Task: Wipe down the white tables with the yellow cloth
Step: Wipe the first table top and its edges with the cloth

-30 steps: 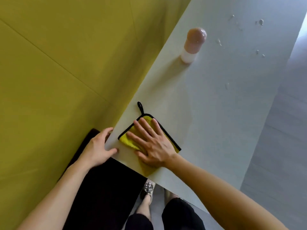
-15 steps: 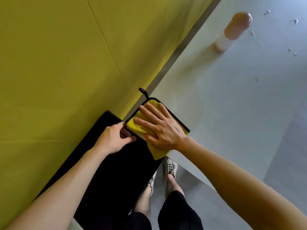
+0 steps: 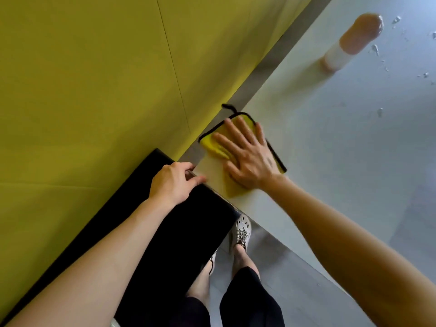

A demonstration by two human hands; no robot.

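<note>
Since half a second ago the right hand (image 3: 250, 159) and the cloth (image 3: 210, 143) under it have slid a little way up the table (image 3: 330, 149) from its near corner, along the edge beside the wall (image 3: 82, 90), while the left hand (image 3: 172, 182) has stayed at that corner. The right hand's fingers lie straight and spread, pressing the cloth flat on the tabletop, its black loop poking over the edge toward the wall; the left hand's fingers curl round the table's corner, gripping it above a black pad (image 3: 169, 244). A bottle (image 3: 351, 41) stands well apart at the far end, near scattered droplets (image 3: 375, 49).
</note>
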